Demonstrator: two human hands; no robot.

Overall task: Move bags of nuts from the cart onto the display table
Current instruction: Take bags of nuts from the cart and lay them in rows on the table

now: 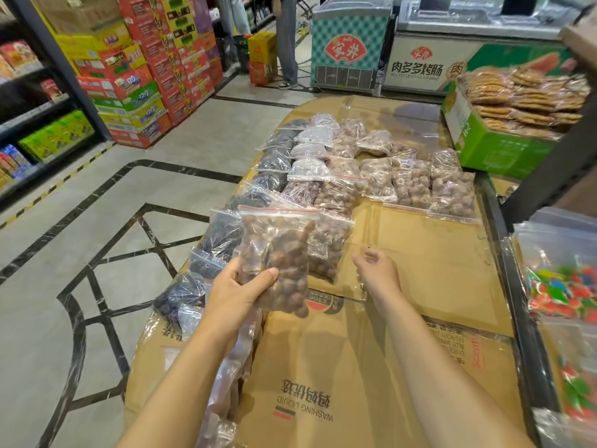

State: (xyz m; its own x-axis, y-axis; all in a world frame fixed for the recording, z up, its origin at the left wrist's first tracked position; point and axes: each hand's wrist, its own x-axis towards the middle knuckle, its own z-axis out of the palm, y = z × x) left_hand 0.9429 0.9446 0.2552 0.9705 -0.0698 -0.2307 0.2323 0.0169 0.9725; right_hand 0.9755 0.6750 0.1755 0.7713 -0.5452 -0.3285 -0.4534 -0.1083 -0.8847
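The left hand [240,294] grips a clear zip bag of brown nuts [277,253] by its lower end, raised above the cardboard-covered bench [436,253]. The right hand [378,270] hovers just beside it, fingers loosely curled, holding nothing. Beyond both hands lie rows of nut bags [416,185]; dark-filled bags [223,234] run left of the left hand

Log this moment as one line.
left hand: grips bag of nuts | right hand: loosely curled, empty | display table: other bags lie in rows
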